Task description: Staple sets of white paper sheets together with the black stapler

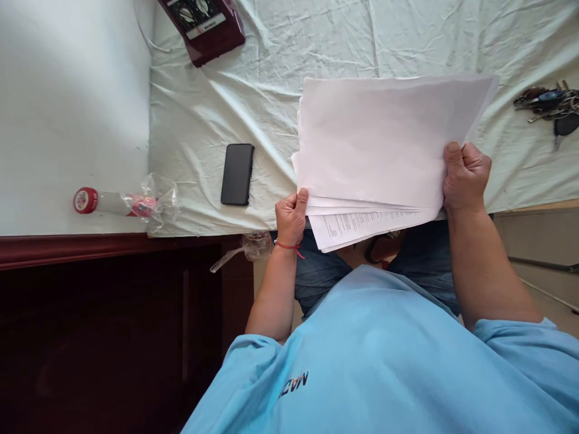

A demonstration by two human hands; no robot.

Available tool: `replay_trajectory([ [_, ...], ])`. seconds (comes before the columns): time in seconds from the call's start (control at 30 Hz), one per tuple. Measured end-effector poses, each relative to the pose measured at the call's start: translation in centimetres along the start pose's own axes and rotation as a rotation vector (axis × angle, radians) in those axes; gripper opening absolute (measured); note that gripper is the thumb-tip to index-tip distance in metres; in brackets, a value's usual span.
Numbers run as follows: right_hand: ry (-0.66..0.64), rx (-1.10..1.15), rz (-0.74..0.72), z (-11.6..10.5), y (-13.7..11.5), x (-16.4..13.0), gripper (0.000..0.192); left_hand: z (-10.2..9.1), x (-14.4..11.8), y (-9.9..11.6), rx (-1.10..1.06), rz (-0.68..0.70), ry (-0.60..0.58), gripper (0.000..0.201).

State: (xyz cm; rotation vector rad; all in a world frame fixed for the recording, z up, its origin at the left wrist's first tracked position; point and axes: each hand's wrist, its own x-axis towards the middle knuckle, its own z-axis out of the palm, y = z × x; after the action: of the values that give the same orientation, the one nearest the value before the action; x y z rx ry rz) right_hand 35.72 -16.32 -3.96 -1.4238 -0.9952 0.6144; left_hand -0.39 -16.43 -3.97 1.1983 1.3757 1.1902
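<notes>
A stack of white paper sheets (371,138) is held up between my two hands at the table's near edge. My left hand (291,216) pinches the lower left side, thumb on top. My right hand (467,176) is closed around the right side, its thumb pressed on the upper sheet. The top sheet shows a blank face. Several sheets fan out toward me at the lower left, and the lowest visible one (353,228) carries printed text. The fingers beneath the stack are hidden.
A black phone (237,174) lies left of the papers on the pale tablecloth (194,114). Farther left is a bottle with a red cap (85,200), partly in clear plastic. A dark red device (208,27) stands at the back left, and keys (549,105) lie at the right.
</notes>
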Motion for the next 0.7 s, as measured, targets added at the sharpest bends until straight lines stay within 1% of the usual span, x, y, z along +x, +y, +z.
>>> replay_trajectory([
  [0.1,-0.001,0.020,-0.010,-0.06,0.18,0.09,0.084,-0.07,-0.05,0.28,0.033,-0.002,-0.015,0.080],
  [0.23,0.003,-0.023,-0.030,-0.05,0.16,0.11,0.085,-0.13,-0.09,0.36,0.039,-0.007,-0.024,0.081],
  [0.6,0.021,-0.080,0.014,0.05,0.07,0.07,0.088,-0.17,0.34,0.05,0.051,0.022,-0.064,0.069],
  [0.7,0.011,-0.082,0.029,-0.02,0.06,0.02,0.088,0.07,0.69,-0.20,0.043,-0.004,-0.065,0.069],
])
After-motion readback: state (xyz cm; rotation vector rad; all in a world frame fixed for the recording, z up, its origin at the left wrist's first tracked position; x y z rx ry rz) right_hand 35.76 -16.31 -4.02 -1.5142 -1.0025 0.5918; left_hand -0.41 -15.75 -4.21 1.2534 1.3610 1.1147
